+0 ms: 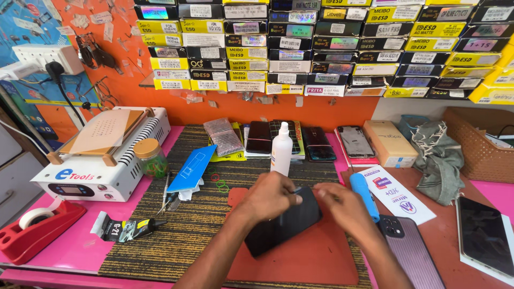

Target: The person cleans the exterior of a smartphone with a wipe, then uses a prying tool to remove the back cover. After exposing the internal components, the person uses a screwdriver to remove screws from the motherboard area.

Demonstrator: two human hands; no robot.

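Leftmost, a red tape dispenser (32, 227) sits at the pink bench edge, with a white heating machine (104, 155) behind it and a small glass jar (151, 158) just beside that. Next come a crumpled glue tube (126, 229), a pair of tweezers (166, 197) and a blue card (193, 168) on the striped mat (176, 235), all set to the side, likely to stay within reach without crowding the middle.

On the red work pad (310, 262) lies a dark phone (284, 222), tilted, its upper end under both hands. The left hand (270, 197) presses down on the top of the phone, fingers curled over it, seemingly to steady it flat. The right hand (337, 206) meets it at the same upper edge, its fingertips pinched narrowly on something thin there; whether that is a film or a tab is too small to tell.

A white squeeze bottle (281, 150) stands upright just behind the hands, near enough to be knocked by a lifting wrist. A blue cylinder tool (364, 195) lies touching or just beside the right hand, and a second phone with a patterned back (409, 249) sits by the right forearm, narrowing the room on that side. Further right are a grey cloth (439, 158), a woven basket (479, 147) and a glass-faced device (484, 235), well apart from the hands
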